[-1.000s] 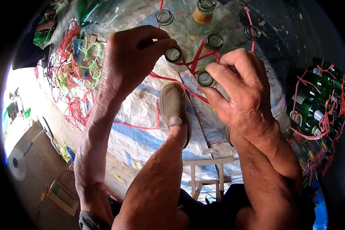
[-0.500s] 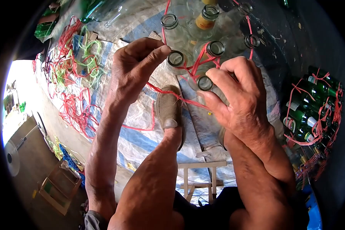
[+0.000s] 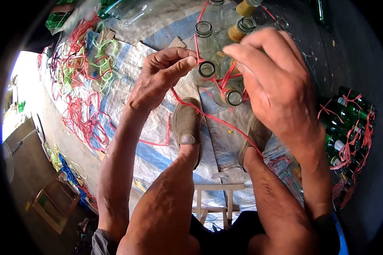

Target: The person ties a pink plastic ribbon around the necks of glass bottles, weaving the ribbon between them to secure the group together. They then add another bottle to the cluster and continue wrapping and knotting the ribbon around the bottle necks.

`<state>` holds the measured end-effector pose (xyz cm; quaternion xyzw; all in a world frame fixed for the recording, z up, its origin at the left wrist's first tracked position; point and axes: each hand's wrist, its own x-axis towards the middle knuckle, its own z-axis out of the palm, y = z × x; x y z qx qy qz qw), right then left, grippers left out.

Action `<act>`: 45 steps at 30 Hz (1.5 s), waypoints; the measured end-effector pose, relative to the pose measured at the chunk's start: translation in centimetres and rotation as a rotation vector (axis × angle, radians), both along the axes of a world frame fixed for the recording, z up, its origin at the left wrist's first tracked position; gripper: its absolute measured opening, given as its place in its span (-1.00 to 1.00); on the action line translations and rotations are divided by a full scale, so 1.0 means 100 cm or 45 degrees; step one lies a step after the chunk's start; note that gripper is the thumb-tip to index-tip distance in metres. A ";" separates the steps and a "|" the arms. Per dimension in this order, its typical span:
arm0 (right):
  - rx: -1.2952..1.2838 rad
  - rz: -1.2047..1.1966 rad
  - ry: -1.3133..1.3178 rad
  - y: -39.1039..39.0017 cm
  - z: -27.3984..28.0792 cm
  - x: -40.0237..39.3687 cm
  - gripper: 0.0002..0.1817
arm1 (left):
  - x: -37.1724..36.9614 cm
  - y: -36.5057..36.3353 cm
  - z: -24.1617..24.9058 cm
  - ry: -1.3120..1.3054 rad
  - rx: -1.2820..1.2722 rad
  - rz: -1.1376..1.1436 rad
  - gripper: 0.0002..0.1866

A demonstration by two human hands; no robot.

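Note:
Several clear glass bottles (image 3: 206, 44) stand close together at the top middle, seen from above. Red plastic string (image 3: 221, 122) runs around the group and crosses between the nearest necks. Just left of the nearest bottle rims, my left hand (image 3: 168, 72) pinches the string between thumb and forefinger. A loose length of it hangs below that hand, across one shoe and towards my right leg. My right hand (image 3: 278, 78) is raised over the right side of the bottles, fingers bent and drawn together. Its fingertips are slightly blurred, and whatever they hold is hidden.
Tangled red and green string (image 3: 87, 63) lies on the sheeted floor at left. Green bottles (image 3: 347, 110) tied with red string are at right. A wooden stool (image 3: 219, 187) is between my legs. Near the lower left is a wooden frame (image 3: 55, 204).
My right hand has lifted away from the nearest bottle neck, up and to the right. My left hand still pinches the string, slightly further right. The view has shifted a little.

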<state>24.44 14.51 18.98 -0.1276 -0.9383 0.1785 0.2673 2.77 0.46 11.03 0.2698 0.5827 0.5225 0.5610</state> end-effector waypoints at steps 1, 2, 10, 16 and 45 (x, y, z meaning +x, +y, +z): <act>-0.008 0.024 -0.016 0.003 -0.001 -0.005 -0.71 | 0.000 0.000 -0.002 0.008 0.001 0.002 -0.78; -0.016 0.048 -0.032 0.006 -0.003 -0.011 -0.72 | 0.000 0.000 -0.005 0.017 0.003 0.004 -0.78; -0.330 0.085 -0.271 0.006 -0.015 -0.027 -0.74 | -0.003 0.008 -0.023 0.086 -0.062 -0.031 -0.80; -0.507 0.049 -0.416 0.002 -0.026 -0.032 -0.73 | 0.003 0.017 -0.026 0.159 0.054 0.012 -0.83; -0.174 0.048 -0.271 0.006 -0.004 -0.028 -0.86 | 0.010 0.033 -0.007 0.544 -0.076 -0.138 -0.73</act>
